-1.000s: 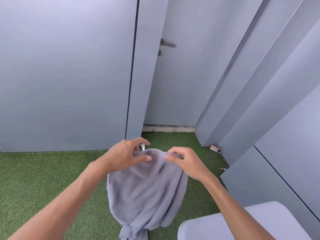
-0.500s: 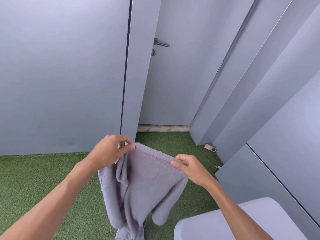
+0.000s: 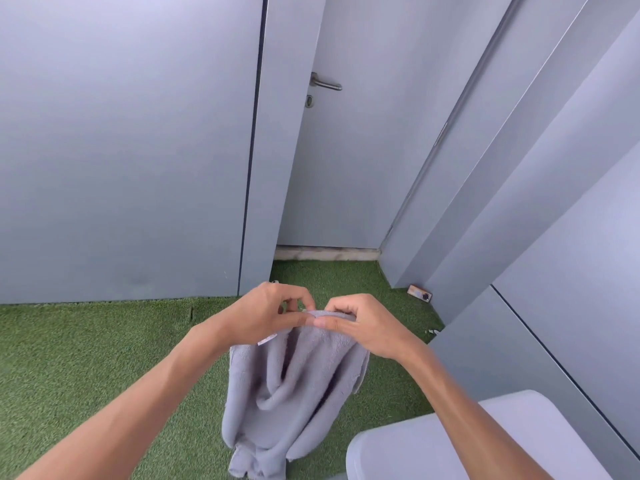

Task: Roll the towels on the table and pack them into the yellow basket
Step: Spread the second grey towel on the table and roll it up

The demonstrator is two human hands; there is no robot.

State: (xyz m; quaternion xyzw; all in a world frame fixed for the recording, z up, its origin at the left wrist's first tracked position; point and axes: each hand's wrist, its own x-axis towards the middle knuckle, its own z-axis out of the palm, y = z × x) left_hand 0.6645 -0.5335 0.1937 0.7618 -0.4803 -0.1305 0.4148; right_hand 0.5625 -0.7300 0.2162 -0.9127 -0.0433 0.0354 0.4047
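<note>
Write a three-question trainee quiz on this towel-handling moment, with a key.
1. True or false: both hands pinch the top edge of the grey towel.
2. What lies under the hanging towel: A) green turf, B) the white table, C) a yellow basket?
3. Fill in: the white table shows at the lower ____ of the view.

Key: 1 true, the left hand and right hand meet at its top edge; 2 A, the green turf; 3 right.

Both hands pinch the top edge of a grey towel [image 3: 294, 386], left hand [image 3: 266, 315] and right hand [image 3: 360, 323] touching at the thumbs. The towel hangs in folds over green turf [image 3: 86, 358], left of a white table corner [image 3: 485, 441].
</note>
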